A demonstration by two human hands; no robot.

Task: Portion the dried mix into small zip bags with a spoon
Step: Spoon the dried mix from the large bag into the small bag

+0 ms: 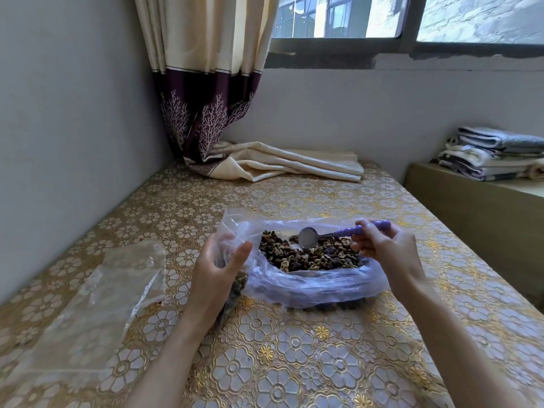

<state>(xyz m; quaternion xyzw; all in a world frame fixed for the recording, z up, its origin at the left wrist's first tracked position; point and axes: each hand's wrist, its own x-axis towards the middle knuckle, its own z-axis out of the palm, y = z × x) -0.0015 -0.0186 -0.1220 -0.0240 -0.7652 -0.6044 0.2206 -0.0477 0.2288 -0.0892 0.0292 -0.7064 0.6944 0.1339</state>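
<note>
A: Quick status. L hand?

B: Left hand at approx 9 o'clock of the big bag, fingers and thumb curled round a small zip bag. Bag's upright-ish, clear top sticking up above the fingers, some dried mix already in its lower part, below the palm.

A: R hand?

B: Right hand at 3 o'clock of the big bag, fingers pinching the purple beaded handle of the spoon. Handle runs out toward 2 o'clock past the knuckles; round metal bowl points to 9 o'clock, tilted, hanging just over the mix. Can't tell if the bowl's rim touches the mix.

A: Where's the mix itself?

B: Dried mix, brown and dark bits, heaped in the big bag, which lies open on the bench, mouth facing up, plastic rolled down round the pile. Sits approx mid-bench, between the two hands.

A: Other stuff?

B: Spare clear bags lying flat at 8 o'clock of the big bag, well apart from the L hand. Bench has a gold floral cover. Curtain hangs at 12 o'clock, cream w/ purple hem, its tail spread over the far end of the bench. Folded towels stacked on a low ledge at 2 o'clock, off the bench. Window above, far wall.
</note>
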